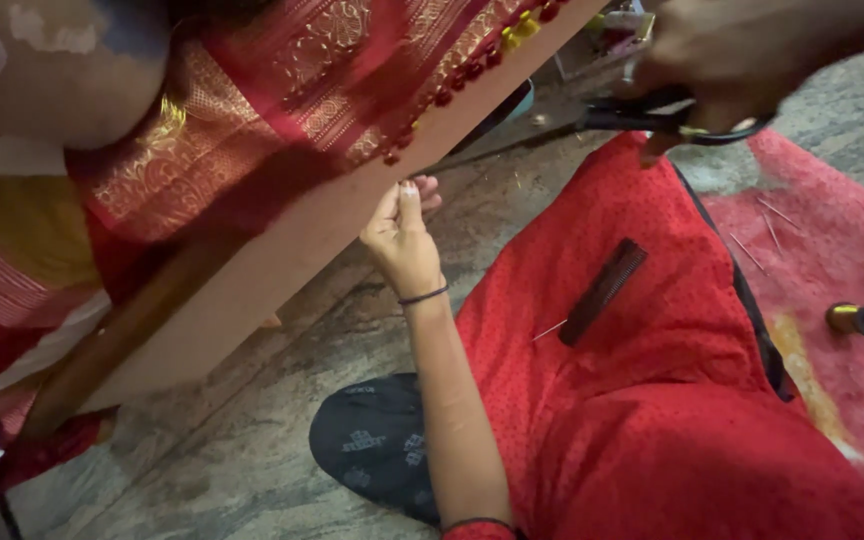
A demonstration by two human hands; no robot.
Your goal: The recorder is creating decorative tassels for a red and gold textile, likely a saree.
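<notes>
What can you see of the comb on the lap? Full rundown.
The comb is dark, nearly black, probably plastic, long and narrow with a straight spine and a row of fine close teeth along one long edge. It lies flat and diagonal on the red dotted cloth over the person's lap, upper end toward the top right. Neither hand touches it. A thin pale needle lies just off its lower end; whether they touch is unclear.

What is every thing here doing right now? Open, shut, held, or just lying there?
left hand: raised, fingers pinched at the fabric's tasselled edge
right hand: gripping scissors
scissors: held, blades look closed
red and gold fabric: draped over a board
comb: lying flat on the lap
thread spool: lying on its side
</notes>
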